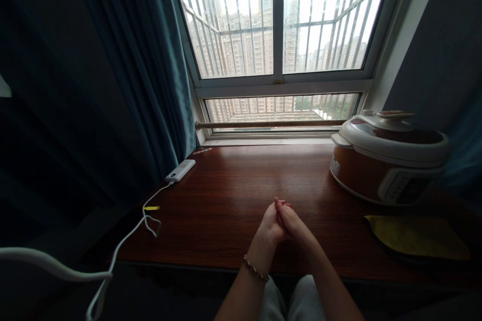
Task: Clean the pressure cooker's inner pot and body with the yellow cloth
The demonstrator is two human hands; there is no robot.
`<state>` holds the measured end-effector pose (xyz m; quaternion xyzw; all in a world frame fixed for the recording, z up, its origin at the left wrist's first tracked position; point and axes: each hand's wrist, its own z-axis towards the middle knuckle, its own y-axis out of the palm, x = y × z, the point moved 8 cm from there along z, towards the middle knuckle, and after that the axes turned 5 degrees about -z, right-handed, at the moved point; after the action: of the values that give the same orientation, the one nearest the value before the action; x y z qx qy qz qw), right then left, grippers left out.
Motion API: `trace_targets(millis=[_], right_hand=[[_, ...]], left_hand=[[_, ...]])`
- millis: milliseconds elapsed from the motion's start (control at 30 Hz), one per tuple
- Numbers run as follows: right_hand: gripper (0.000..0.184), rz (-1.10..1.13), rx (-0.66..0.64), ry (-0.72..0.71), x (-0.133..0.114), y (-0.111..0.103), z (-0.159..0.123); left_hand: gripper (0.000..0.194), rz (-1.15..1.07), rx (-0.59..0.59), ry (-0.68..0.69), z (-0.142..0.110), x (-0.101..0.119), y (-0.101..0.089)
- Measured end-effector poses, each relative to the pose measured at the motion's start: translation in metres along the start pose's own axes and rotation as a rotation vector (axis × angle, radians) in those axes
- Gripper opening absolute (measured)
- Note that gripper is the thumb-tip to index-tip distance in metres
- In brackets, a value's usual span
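My left hand (270, 224) and my right hand (290, 219) are clasped together above the front middle of the brown wooden table (241, 175). Their fingers are pressed against one another, and the palms are hidden. No object shows in either hand. A braided bracelet (256, 269) circles my left wrist. To the right of the hands stands a white and brown electric cooker (361, 170) with its lid on. A yellow cloth (417, 236) lies near the table's front edge, below the cooker.
On the left of the table is a white power bank-like device (181, 171) with a white cable (126, 238) running off the front left edge. A yellow tag (152, 208) is by the cable. A blue curtain (150, 75) hangs at left; a barred window (278, 87) is behind.
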<state>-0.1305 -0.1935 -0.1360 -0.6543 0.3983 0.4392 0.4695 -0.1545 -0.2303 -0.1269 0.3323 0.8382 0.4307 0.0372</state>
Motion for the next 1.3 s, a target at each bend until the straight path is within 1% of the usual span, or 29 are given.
trace_targets(millis=[167,367,500,667,767,1067,1300], right_hand=[[0.066,0.003,0.009,0.026,0.0029,-0.0002,0.0002],[0.066,-0.011,0.012,0.017,0.0002,-0.0018,-0.0011],[0.068,-0.024,0.011,0.040,0.0009,-0.0016,-0.0014],[0.070,-0.057,0.002,0.000,-0.0050,-0.0029,-0.0033],[0.071,-0.068,-0.004,-0.006,-0.0069,-0.0036,-0.0045],[0.071,-0.054,-0.004,0.028,0.0010,-0.0012,0.0000],[0.067,-0.037,0.015,0.030,0.0003,-0.0023,-0.0014]], left_hand=[[0.025,0.024,0.017,-0.030,-0.0008,-0.0014,-0.0007],[0.026,0.034,0.025,-0.038,-0.0005,-0.0023,-0.0019],[0.026,0.035,0.019,-0.029,0.0008,-0.0021,-0.0025],[0.028,0.041,0.010,-0.032,0.0003,-0.0020,-0.0011],[0.026,0.040,0.021,-0.033,-0.0016,-0.0023,-0.0004],[0.025,0.032,0.026,-0.017,-0.0033,-0.0015,0.0010],[0.024,0.030,0.022,-0.035,-0.0045,-0.0030,0.0013]])
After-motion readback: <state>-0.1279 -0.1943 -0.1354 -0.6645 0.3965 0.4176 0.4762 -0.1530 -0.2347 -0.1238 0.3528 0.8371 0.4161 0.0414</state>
